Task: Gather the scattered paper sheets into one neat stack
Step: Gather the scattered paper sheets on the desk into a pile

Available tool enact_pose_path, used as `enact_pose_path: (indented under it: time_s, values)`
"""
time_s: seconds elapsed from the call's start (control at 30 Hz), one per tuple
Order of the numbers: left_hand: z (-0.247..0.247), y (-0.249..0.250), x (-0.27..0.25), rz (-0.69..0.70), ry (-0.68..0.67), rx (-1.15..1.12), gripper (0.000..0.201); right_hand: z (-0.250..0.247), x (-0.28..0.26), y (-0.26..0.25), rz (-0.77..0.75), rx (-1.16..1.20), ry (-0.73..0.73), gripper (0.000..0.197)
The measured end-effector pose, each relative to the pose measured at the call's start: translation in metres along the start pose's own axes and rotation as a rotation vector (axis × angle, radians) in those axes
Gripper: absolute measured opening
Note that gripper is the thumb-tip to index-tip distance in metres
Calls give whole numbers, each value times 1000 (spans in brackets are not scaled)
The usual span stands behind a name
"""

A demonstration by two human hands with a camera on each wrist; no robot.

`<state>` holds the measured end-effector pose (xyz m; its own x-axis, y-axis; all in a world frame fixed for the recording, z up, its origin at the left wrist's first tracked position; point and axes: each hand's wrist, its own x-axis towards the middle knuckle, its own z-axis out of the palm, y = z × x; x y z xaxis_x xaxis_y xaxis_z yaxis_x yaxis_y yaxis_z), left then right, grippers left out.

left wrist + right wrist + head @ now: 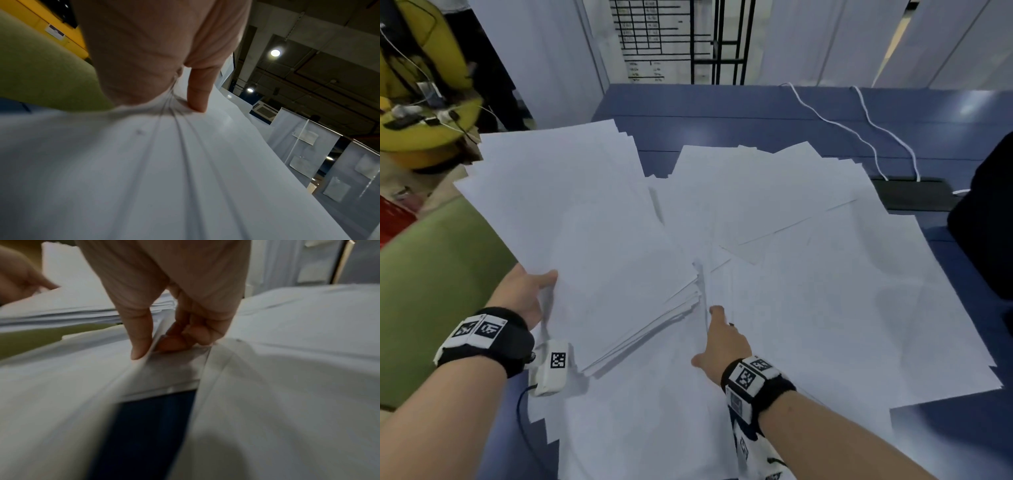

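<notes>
My left hand (527,294) pinches the gathered stack (599,246) by its edge, lifted off the table (722,106). Right hand (722,342) pinches the next loose sheet (808,308) just beside it, so it can join.

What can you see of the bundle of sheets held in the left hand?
The bundle is a thick sheaf of plain white paper, its sheets fanned and uneven at the edges. It is lifted and tilted above the loose sheets on the blue table. The left hand grips its near left edge, thumb on top, the paper creasing there. The right hand pinches a loose sheet beside its right edge.
</notes>
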<state>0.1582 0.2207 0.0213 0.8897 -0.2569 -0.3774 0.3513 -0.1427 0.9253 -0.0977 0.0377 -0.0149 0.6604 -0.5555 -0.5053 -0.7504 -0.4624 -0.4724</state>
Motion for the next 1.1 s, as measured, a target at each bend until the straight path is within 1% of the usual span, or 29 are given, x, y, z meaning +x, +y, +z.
enact_pose_path:
  time_s: [0.07,0.1,0.17,0.23,0.33,0.4,0.47,0.5,0.53,0.6,0.67,0.77,0.83,0.9,0.93,0.97,1.0,1.03,1.07,1.1]
  values:
    - [-1,-6,9,-22,-16,-15,45,-4,2,9,8,171,-9,49]
    - [-2,-10,15,-30,-22,-1,48,-9,3,18,15,287,-12,38]
    - [1,-19,24,-61,-26,18,50,-25,5,41,42,496,33,24]
    - [12,-23,27,-91,-49,11,43,-48,2,65,81,617,89,14]
    - [36,-18,17,-110,-90,36,35,-77,-4,97,152,689,154,17]
    - [52,-17,11,-122,-128,58,15,-93,-9,118,202,689,207,18]
    - [66,-18,6,-147,-191,61,21,-104,-11,134,241,681,262,20]
    - [71,-20,4,-145,-232,72,20,-107,-12,139,250,682,277,22]
    - [75,-23,3,-150,-276,88,21,-107,-11,140,252,680,289,27]
    - [85,-31,4,-187,-336,97,31,-105,-4,135,304,599,311,45]
    - [95,-38,4,-227,-324,115,35,-97,5,129,346,523,316,55]
    - [107,-44,6,-259,-321,154,40,-100,16,138,361,529,320,54]
    - [113,-43,7,-257,-334,179,38,-114,13,149,369,559,369,52]
    - [121,-41,4,-255,-357,182,36,-133,1,156,347,598,457,48]
    - [126,-39,1,-256,-369,195,36,-146,-9,158,327,616,526,44]
    - [130,-40,0,-257,-379,212,36,-159,-16,163,288,657,592,41]
    - [134,-40,-1,-258,-394,229,37,-172,-26,165,228,699,657,43]
    - [137,-40,-2,-259,-411,242,38,-185,-33,171,178,746,704,58]
    - [140,-40,-4,-257,-429,259,37,-197,-40,177,134,755,755,79]
    - [143,-39,-8,-252,-449,270,36,-207,-44,188,94,783,806,92]
